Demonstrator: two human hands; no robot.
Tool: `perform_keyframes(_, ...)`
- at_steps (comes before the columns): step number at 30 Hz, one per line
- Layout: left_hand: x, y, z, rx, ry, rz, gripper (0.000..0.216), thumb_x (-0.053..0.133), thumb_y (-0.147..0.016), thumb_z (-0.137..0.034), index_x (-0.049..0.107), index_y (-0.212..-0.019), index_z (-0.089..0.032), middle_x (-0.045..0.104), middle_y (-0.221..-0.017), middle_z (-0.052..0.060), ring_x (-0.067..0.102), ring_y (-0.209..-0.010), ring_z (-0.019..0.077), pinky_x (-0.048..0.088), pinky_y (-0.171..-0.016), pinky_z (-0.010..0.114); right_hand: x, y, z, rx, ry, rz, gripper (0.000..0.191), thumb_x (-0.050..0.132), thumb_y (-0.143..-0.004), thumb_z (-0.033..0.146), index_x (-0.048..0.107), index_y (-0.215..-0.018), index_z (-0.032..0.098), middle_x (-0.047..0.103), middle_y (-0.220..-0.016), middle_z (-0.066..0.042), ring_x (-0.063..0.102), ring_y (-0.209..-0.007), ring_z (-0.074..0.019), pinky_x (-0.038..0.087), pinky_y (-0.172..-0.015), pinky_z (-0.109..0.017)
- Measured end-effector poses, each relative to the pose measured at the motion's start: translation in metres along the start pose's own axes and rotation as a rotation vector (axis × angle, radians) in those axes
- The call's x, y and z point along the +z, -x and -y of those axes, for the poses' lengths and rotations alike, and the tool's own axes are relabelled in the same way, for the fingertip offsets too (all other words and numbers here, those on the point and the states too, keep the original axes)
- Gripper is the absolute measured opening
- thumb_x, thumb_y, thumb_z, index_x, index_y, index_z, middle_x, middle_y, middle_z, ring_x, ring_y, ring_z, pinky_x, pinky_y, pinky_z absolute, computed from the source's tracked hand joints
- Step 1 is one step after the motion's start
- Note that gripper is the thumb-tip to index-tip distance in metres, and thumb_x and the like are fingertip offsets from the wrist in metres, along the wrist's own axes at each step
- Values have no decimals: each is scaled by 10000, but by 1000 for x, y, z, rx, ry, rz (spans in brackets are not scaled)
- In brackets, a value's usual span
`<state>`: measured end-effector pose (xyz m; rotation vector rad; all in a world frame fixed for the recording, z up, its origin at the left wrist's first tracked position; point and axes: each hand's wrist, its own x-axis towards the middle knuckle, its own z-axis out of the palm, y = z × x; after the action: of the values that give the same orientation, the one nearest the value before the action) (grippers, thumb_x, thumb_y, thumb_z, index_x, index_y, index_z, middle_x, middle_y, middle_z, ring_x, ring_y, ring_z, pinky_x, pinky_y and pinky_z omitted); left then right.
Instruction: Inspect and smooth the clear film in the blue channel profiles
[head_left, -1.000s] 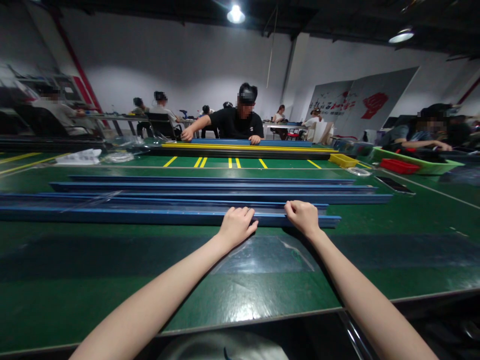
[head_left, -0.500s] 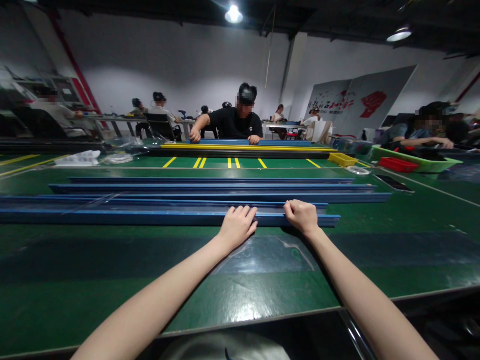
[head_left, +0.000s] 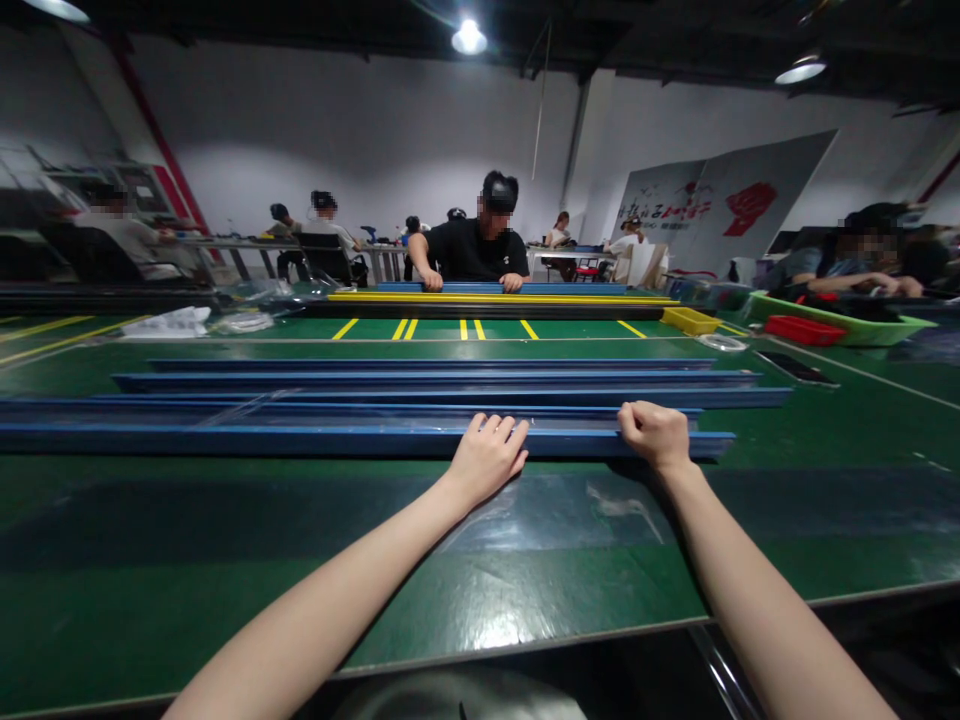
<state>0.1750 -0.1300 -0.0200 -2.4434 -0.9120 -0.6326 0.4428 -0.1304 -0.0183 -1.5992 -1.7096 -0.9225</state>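
Observation:
A long blue channel-shaped strip point(head_left: 315, 440) lies crosswise in front of me, its right end just past my right hand. My left hand point(head_left: 491, 455) is curled over its near wall, fingers reaching inside and thumb on the near side. Farther right, my right hand point(head_left: 658, 435) is closed in a fist on the same strip; its fingertips are hidden. Clear film point(head_left: 247, 408) crosses the strips at left. Several more blue strips point(head_left: 442, 379) lie parallel just beyond.
A dark translucent sheet point(head_left: 225, 520) covers part of the green table point(head_left: 540, 620) before me. Beyond are yellow-and-black strips point(head_left: 495, 300), a yellow tray point(head_left: 688, 321), a tape roll point(head_left: 722, 342), a phone point(head_left: 797, 368) and a green basket point(head_left: 911, 328). A co-worker point(head_left: 472, 252) sits opposite.
My right hand and the near blue strip have moved right together. My left hand has shifted only slightly right, so the hands are wider apart. The co-worker's hands have come closer together.

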Motion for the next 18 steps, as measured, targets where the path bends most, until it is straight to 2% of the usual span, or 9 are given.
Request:
perform_keyframes(6, 0, 0, -1, -20, -7, -16, 341, 429, -825, -357, 468, -1087, -143, 566, -946, 71, 494, -874, 204, 317, -805, 352, -4, 5, -24, 59, 47, -15, 383, 374, -732, 293, 420, -373, 167, 499, -404, -30, 343, -377, -80, 206, -439, -221)
perform_keyframes(18, 2, 1, 1, -82, -6, -23, 351, 435, -819, -395, 492, -1051, -138, 576, -917, 78, 486, -866, 213, 309, -797, 359, 2, 9, -25, 80, 69, 40, 386, 373, -730, 293, 484, -384, 159, 557, -440, -46, 375, -385, -87, 209, -446, -218)
